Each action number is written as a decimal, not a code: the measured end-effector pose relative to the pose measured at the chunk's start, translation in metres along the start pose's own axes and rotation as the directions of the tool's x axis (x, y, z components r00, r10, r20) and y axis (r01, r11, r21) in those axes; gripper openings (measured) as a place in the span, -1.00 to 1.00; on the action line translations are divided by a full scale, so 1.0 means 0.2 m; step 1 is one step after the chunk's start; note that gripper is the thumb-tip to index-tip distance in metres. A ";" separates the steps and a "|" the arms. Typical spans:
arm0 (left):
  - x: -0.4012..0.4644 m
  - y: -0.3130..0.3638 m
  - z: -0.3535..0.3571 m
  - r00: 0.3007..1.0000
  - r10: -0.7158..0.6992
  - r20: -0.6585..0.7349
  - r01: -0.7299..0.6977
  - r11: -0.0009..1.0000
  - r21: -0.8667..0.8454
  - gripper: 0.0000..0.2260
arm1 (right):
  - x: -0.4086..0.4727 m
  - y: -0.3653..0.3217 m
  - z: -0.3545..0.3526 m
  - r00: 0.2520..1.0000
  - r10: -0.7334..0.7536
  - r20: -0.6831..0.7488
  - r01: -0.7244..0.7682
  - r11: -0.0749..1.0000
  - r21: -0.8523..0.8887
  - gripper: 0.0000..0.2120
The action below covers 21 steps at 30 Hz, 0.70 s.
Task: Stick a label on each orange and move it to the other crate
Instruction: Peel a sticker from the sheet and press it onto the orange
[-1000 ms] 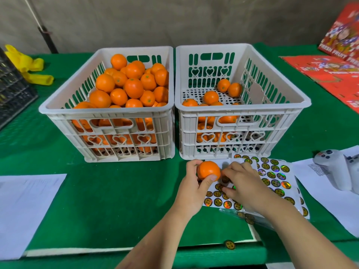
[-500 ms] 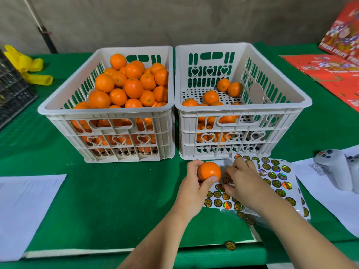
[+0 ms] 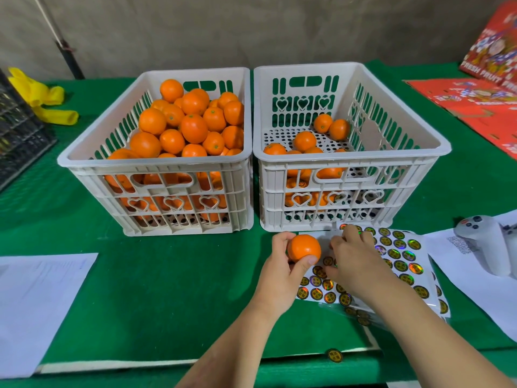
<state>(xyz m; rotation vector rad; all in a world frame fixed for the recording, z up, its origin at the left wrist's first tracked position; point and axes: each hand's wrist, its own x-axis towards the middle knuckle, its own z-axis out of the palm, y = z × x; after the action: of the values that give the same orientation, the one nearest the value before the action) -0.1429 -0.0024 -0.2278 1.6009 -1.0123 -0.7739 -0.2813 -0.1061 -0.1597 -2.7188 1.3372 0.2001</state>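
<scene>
1. Green table cover point(image 3: 167, 289): it carries every item listed below. Its left, right and near edges are cut off by the frame.
2. Left crate point(image 3: 156, 161), white plastic, standing directly left of the right crate with the walls almost touching: heaped with oranges above rim level. The lower layers show only through the slotted front wall.
3. Right crate point(image 3: 349, 158), taken as landmark: a few oranges lie on its perforated floor, mostly toward the front left. Several are partly hidden behind the front wall.
4. Label sheet point(image 3: 397, 256), just in front of the right crate: rows of round holographic labels. Its middle is covered by the right hand, and further sheets beneath it are hard to separate.
5. Right hand point(image 3: 355, 264), in front of the right crate: it rests on the label sheet with the fingers curled downward. Whether the fingertips pinch a label cannot be told.
6. Left hand point(image 3: 282, 278), in front of the right crate's left corner: thumb and fingers are curled round the held orange point(image 3: 304, 247), which sits above the sheet's left edge.
7. Loose label point(image 3: 335, 355), lying well in front of the right crate at the table's near edge.
</scene>
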 end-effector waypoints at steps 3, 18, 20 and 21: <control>0.00 0.00 0.00 1.000 0.003 -0.004 -0.003 1.000 0.007 -0.44 | -0.02 0.03 0.00 0.999 -0.039 -0.022 0.040 0.999 0.027 -0.62; 0.00 -0.01 0.01 1.000 0.003 0.004 -0.003 0.999 0.037 -0.48 | -0.02 0.08 0.05 0.988 -0.129 -0.089 0.133 0.990 0.046 -0.72; 0.00 -0.01 0.01 1.000 0.003 0.004 -0.003 0.999 0.048 -0.52 | -0.02 0.08 0.05 0.989 -0.125 -0.078 0.130 0.990 0.056 -0.72; 0.00 -0.02 0.01 1.000 0.003 0.003 -0.003 0.999 0.051 -0.53 | -0.02 0.07 0.05 0.989 -0.130 -0.077 0.134 0.989 0.059 -0.73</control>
<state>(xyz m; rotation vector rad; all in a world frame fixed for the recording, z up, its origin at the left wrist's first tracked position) -0.1432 -0.0027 -0.2313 1.6422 -1.0440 -0.7541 -0.2965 -0.1102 -0.1691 -2.7723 1.1532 0.0471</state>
